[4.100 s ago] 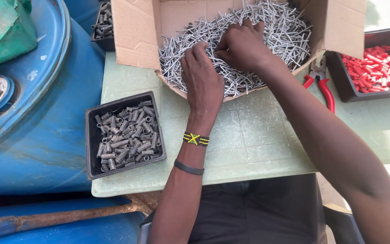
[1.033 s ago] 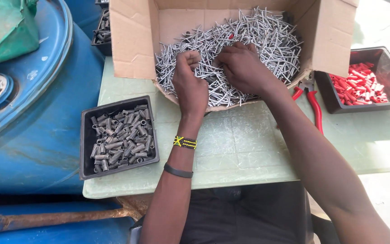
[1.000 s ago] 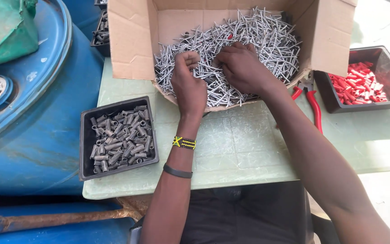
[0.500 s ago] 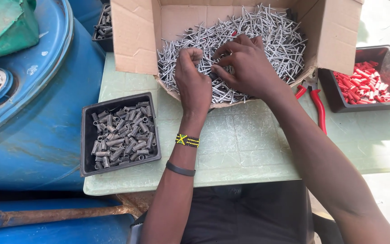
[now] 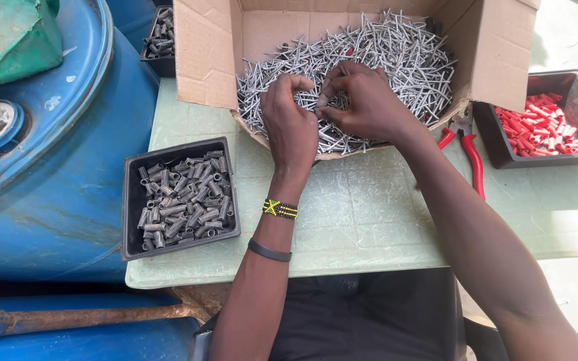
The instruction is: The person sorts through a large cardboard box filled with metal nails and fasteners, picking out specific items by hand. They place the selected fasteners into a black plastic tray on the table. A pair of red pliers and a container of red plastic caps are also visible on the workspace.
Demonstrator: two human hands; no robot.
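Note:
An open cardboard box lies on a pale green table, filled with a heap of silver nails. My left hand and my right hand meet over the near part of the heap, fingertips pinched together on a small grey piece and a nail between them. A black tray of grey sleeves stands left of my left forearm. A black tray of red sleeves stands at the right.
Red-handled pliers lie beside the box's right corner. A large blue barrel stands left of the table, with a green bag on top. Another black tray of grey parts sits behind the box.
Both hands have lifted a little out of the nails and come together. Their fingertips now pinch a small piece between them instead of digging in the heap.

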